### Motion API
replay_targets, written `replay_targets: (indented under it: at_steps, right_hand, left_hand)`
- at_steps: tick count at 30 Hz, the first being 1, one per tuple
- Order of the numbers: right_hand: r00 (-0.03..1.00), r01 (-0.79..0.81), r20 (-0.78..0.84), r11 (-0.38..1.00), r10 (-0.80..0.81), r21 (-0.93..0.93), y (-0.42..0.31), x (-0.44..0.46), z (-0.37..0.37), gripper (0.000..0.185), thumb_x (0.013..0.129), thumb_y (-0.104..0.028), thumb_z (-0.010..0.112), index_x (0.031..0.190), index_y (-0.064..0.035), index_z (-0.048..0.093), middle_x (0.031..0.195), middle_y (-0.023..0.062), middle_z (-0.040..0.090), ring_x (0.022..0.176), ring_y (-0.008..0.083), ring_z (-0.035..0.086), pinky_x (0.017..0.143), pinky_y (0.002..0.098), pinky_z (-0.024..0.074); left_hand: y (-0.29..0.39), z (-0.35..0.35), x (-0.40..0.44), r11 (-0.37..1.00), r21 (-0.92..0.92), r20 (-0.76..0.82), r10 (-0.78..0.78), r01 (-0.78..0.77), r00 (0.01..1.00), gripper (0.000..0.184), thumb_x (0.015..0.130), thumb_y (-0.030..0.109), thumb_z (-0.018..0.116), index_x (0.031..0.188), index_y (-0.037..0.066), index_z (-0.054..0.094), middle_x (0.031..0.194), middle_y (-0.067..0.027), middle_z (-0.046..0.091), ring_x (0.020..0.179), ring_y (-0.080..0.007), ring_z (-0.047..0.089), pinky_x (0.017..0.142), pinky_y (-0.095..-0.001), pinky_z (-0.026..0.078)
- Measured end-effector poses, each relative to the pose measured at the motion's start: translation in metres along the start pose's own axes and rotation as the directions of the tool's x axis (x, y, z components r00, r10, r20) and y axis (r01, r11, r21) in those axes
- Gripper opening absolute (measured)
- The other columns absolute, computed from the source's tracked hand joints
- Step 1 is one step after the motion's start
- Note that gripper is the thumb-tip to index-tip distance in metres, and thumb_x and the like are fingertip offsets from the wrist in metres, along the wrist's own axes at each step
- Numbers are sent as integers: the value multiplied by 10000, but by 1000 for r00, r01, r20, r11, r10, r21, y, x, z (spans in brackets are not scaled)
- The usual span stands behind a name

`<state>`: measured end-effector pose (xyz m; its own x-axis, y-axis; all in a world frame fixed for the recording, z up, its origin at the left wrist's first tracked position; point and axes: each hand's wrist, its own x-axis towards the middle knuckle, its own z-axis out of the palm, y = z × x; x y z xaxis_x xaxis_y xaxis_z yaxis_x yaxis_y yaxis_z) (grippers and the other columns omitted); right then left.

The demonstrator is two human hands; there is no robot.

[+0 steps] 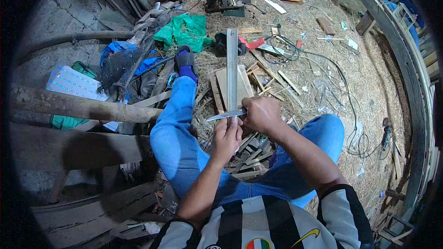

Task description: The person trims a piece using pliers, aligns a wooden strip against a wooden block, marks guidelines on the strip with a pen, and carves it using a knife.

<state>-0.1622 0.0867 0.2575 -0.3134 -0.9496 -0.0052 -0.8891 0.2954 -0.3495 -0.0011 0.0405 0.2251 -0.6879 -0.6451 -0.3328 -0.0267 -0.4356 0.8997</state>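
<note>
A long, straight grey strip (232, 69) with lines along its length points away from me between my knees. Whether it is wood or metal I cannot tell. My left hand (226, 136) is closed around its near end, thumb on top. In my right hand (263, 113) is a knife (224, 116), its handle mostly hidden by the fingers. The blade lies crosswise over the strip just beyond my left thumb, its tip pointing left.
Wood scraps (253, 159) and flat boards (221, 85) lie between my legs. Left are a green plastic sheet (187, 32) and a thick pole (83, 103). A machine (230, 2) stands ahead. Cables (339, 71) cross the straw-covered floor on the right, near a long wooden beam (401, 64).
</note>
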Motion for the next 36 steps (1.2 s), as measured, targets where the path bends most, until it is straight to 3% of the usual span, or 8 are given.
replay_targets:
  at_steps: [10,20,22,26,28,29,31,36]
  right_hand:
    - [999,-35,-7,999,35,-23,7,8,10,173,816,-240,639,834,-83,709,795,186,728,740,383,735,656,496,589]
    - [991,-91,101,996,91,-4,17,17,25,194,819,-235,643,893,-85,742,827,215,732,804,391,742,701,512,591]
    - [977,-108,196,988,85,107,18,18,30,223,801,-275,680,908,-94,756,828,213,731,812,396,740,715,508,591]
    - [977,-85,206,983,49,165,21,16,31,250,783,-306,707,901,-92,758,826,204,731,798,393,737,707,502,590]
    - [983,-139,127,990,133,39,12,11,24,269,794,-342,723,882,-89,743,814,192,730,778,390,733,694,506,585]
    - [983,-134,130,990,128,42,10,9,25,269,794,-342,723,882,-89,743,814,192,730,778,390,733,694,506,585]
    - [995,-85,-49,993,89,80,12,6,24,301,743,-366,787,801,-89,684,747,161,694,756,392,707,663,513,555]
    - [997,-53,-59,998,55,38,15,4,19,275,717,-328,799,793,-98,669,742,147,687,734,379,703,642,510,548]
  left_hand:
    - [-5,2,6,999,31,-5,-12,12,1000,332,1108,375,466,986,70,518,602,29,433,413,-59,361,359,-242,299]
    - [-17,1,13,997,67,-51,-29,32,998,322,1105,379,469,992,81,518,594,29,433,402,-61,361,346,-245,291]
    - [-23,-3,16,998,67,-30,-4,6,1000,313,1105,375,468,1004,84,517,601,26,438,407,-62,366,349,-243,295]
    - [-25,-5,16,1000,1,12,-6,6,1000,305,1110,375,450,1026,88,511,619,12,454,421,-71,391,366,-246,326]
    - [-22,-5,18,999,-25,8,-32,32,999,305,1113,373,442,1041,87,519,623,6,460,423,-78,402,373,-250,339]
    - [-20,-5,18,997,-50,8,-55,56,998,306,1115,371,434,1055,86,528,626,0,466,425,-85,414,379,-254,352]
    - [-17,-2,17,997,-71,-3,-44,44,999,310,1117,372,422,1075,88,537,627,-4,474,419,-95,421,381,-259,363]
    - [-5,-2,12,991,-56,-14,-124,123,992,324,1123,370,388,1120,94,556,620,-15,489,398,-119,433,380,-266,381]
